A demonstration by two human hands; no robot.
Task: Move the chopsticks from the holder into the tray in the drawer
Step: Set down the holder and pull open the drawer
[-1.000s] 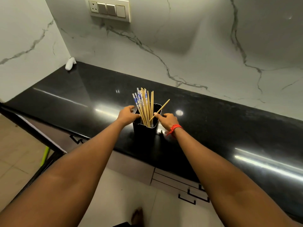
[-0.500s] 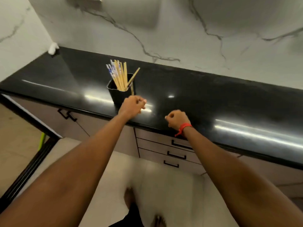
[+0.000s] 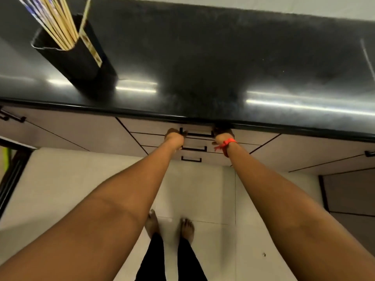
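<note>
At far left, the bundle of pale wooden chopsticks, some with blue-patterned tops, stands fanned in the tall black rectangular holder, which rests on the glossy black stone countertop near its front edge; one chopstick leans against the holder's outer right face. None has been moved yet, so the task proper has not started. Moving right, the left hand sits at the left end of the slim black bar handle of the top beige drawer, directly under the counter lip, fingers curled toward the bar; whether they are closed round it cannot be told, as they are hidden under the overhang. The right hand, with a red thread band at the wrist, sits at the handle's right end, its hold likewise unreadable. The drawer reads as shut, and no tray is visible. Judgement: the step in hand is opening the drawer. The next move calls for a level, even pull with both hands, then a return to the holder at left. The counter is polished and reflective, streaked with light glare. Below are two further handled drawers, flanking beige cabinet fronts, and a pale tiled floor on which the person stands barefoot.
</note>
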